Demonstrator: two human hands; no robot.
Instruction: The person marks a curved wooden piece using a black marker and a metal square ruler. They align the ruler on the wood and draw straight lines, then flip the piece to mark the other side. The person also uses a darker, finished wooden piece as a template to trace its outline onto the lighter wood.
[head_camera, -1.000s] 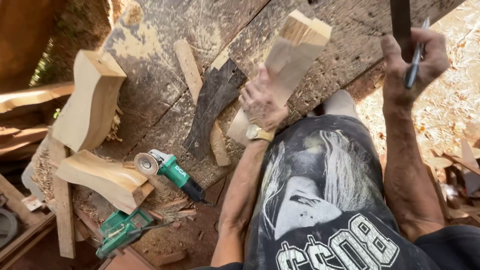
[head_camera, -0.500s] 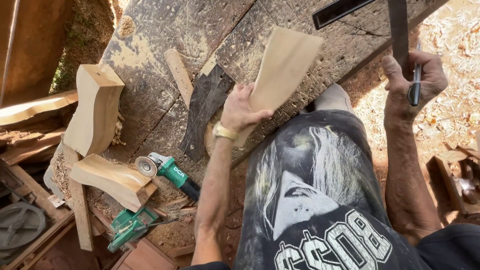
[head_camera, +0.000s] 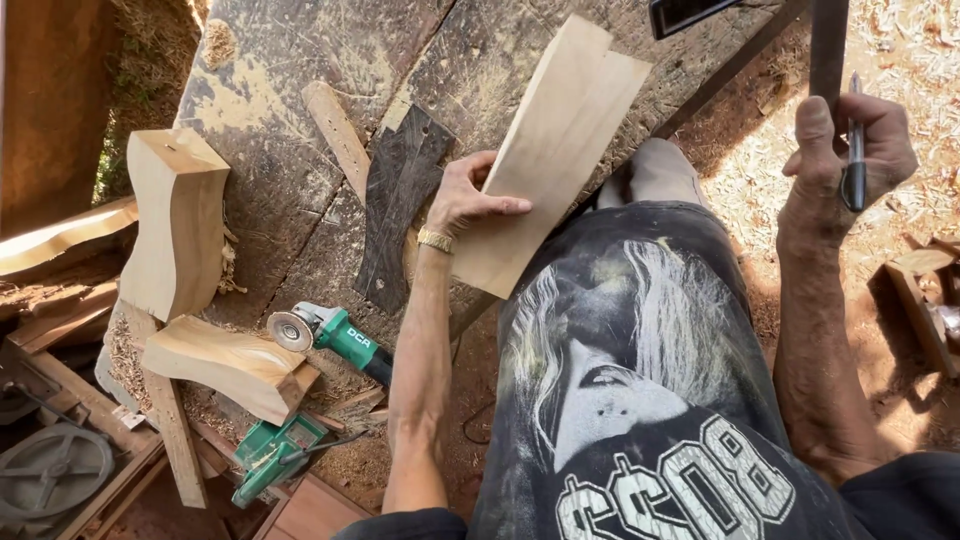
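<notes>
My left hand (head_camera: 470, 198) presses flat on a pale wooden board (head_camera: 548, 150) that lies on the worn workbench (head_camera: 290, 150), its near end over the bench edge by my knee. A dark curved template (head_camera: 400, 200) lies just left of the board, partly under my wrist. My right hand (head_camera: 845, 160) is raised at the far right, gripping a dark metal bar (head_camera: 828, 45) together with a pen (head_camera: 855, 150) held against it.
A green angle grinder (head_camera: 335, 335) lies at the bench's near edge. Two shaped pale wood blocks (head_camera: 178, 225) (head_camera: 228, 362) stand to the left. A thin wooden strip (head_camera: 338, 135) lies on the bench. Sawdust covers the ground at right.
The board, held up tilted in my left hand a second ago, now lies flat on the bench beside the template. My right hand stays raised with bar and pen.
</notes>
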